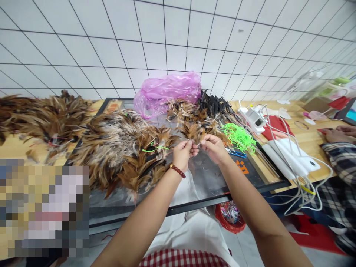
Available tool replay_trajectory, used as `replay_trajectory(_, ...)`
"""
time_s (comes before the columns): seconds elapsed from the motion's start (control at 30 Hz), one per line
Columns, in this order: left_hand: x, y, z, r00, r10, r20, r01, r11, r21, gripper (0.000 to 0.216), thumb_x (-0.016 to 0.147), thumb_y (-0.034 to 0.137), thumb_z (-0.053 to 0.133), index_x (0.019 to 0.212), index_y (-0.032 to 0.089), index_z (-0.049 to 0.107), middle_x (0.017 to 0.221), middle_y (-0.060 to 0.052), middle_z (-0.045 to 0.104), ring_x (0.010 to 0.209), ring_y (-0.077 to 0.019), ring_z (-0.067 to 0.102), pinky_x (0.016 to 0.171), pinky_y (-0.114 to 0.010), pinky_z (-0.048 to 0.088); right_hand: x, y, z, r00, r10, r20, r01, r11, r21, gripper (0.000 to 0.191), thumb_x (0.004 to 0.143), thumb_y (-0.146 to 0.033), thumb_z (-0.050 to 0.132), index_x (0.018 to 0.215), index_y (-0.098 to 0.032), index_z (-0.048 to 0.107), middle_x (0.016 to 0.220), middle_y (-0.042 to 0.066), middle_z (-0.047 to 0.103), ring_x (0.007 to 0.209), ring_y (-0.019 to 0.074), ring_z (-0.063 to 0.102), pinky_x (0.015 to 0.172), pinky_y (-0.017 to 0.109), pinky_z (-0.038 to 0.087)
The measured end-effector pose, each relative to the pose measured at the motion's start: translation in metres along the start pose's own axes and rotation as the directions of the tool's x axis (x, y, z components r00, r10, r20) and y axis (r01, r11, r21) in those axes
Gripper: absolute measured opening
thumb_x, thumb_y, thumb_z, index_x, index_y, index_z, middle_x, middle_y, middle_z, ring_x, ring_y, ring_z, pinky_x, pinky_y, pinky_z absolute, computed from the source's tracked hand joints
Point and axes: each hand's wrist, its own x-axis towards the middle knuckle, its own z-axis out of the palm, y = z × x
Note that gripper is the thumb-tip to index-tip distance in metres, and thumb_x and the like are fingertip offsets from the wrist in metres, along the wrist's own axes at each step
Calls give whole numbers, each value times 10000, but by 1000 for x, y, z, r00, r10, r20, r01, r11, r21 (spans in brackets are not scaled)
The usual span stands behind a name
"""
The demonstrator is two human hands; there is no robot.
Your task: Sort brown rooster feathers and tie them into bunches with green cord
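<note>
Thumb and fingers of my left hand (pixel 183 152) are pinched together at the base of a small bunch of brown feathers (pixel 191 130). Beside it, my right hand (pixel 215 149) is also closed in a pinch near the feather bases; what lies between its fingertips is too small to make out. A large heap of brown and grey feathers (pixel 108 137) lies to the left, with a bundle bound by bright green string (pixel 155 148). To the right of my hands are a tangle of green string (pixel 239 137) and blue-handled snips (pixel 236 153).
Behind the feathers sits a pink plastic bag (pixel 172 87), with black feathers (pixel 213 104) beside it. White chargers with cables (pixel 254 118) and a white device (pixel 290 157) stand right. A red basket (pixel 230 226) is below the table edge. Another person's sleeve (pixel 340 159) shows far right.
</note>
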Motion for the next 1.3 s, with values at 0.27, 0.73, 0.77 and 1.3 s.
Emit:
replay_trajectory(0.27, -2, 3, -1, 996, -55, 77, 53, 998, 29, 220, 743, 287, 740, 695, 103, 628, 598, -23, 630, 493, -85, 588, 503, -202, 478, 6, 13, 4, 997, -75, -18, 69, 975, -210, 329, 726, -493, 715, 754, -195, 579, 657, -23, 569, 571, 101, 516, 577, 254, 441)
replay_trajectory(0.73, 7, -3, 4, 985, 169, -42, -165, 982, 88, 185, 788, 182, 658, 624, 131, 591, 489, 49, 534, 425, -54, 479, 457, -175, 398, 2, 1, 3, 986, 148, 72, -133, 975, -181, 383, 584, -435, 841, 710, -159, 608, 655, 8, 653, 612, 119, 588, 613, 258, 459)
replay_trajectory(0.77, 7, -3, 4, 984, 176, -31, -173, 981, 85, 182, 782, 185, 665, 623, 134, 593, 489, 51, 533, 426, -55, 478, 463, -179, 406, 2, 1, 3, 985, 154, 76, -140, 976, -164, 389, 554, -416, 858, 719, -157, 619, 656, 11, 662, 617, 127, 602, 621, 265, 469)
replay_trajectory(1.3, -6, 10, 8, 998, -45, 32, 45, 999, -17, 148, 879, 174, 580, 761, 100, 631, 654, -49, 681, 565, -104, 648, 609, -229, 524, 4, -6, 2, 992, 96, -81, -98, 995, -21, 260, 599, -391, 807, 710, -173, 719, 562, -41, 549, 497, 58, 353, 494, 237, 265)
